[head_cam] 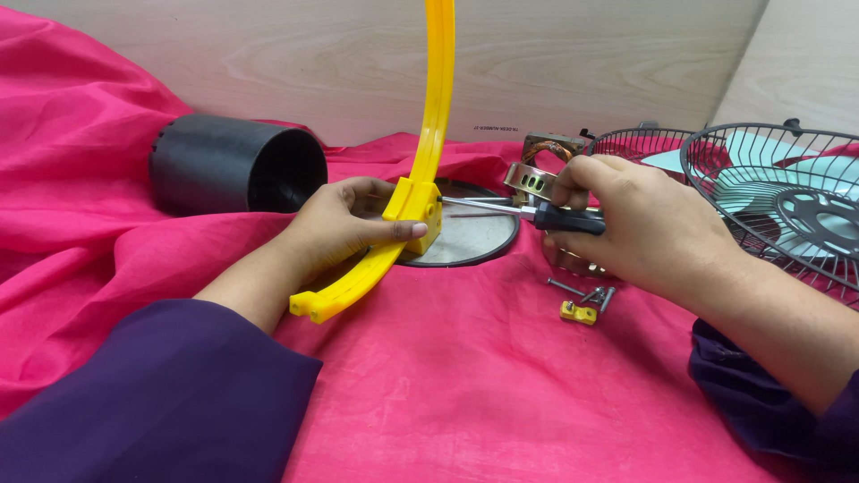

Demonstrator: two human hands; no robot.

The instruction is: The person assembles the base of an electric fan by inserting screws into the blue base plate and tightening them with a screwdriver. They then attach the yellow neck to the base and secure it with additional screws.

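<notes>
1. The curved yellow plastic ring band (428, 134) stands upright on the pink cloth. It rises out of the top of the frame, its split lower end lies forward, and it has a blocky clamp near the bottom.
2. The screwdriver with black handle and thin metal shaft (528, 212) lies horizontal, its tip touching the clamp block.

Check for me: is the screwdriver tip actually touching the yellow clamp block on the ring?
Touching. In the head view, the screwdriver shaft runs from the right hand straight into the side of the yellow clamp block, with no gap visible; the left hand grips the block.
</notes>
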